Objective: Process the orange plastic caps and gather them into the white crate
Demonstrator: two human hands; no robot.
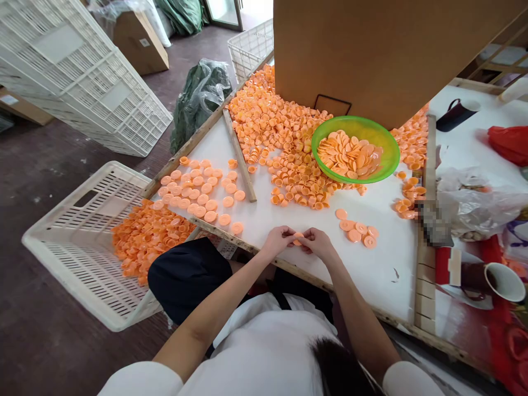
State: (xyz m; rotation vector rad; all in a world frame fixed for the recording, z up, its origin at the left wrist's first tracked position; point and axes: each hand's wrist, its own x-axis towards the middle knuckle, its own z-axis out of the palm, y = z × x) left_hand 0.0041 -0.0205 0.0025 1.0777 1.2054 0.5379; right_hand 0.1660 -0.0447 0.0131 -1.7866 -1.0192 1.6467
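Note:
Near the front edge of the white table [264, 220], my left hand [279, 240] and my right hand [317, 242] meet at a small orange plastic disc [297, 238]. Fingertips of both hands pinch it from either side. To the right of my hands lie several loose orange discs [355, 235]. On the left, many more orange discs [202, 199] are spread flat in loose rows. Further back, a green bowl [391, 159] holds a heap of orange discs. Around its left side, small orange cups [305, 176] are piled deep.
A large cardboard box [363, 55] stands at the table's back. A wooden strip [240, 157] divides the left side. Left of my knee sits a white crate [78, 242] with orange pieces. Beyond the right wooden rail are a mug [505, 281] and a dark cup [456, 114].

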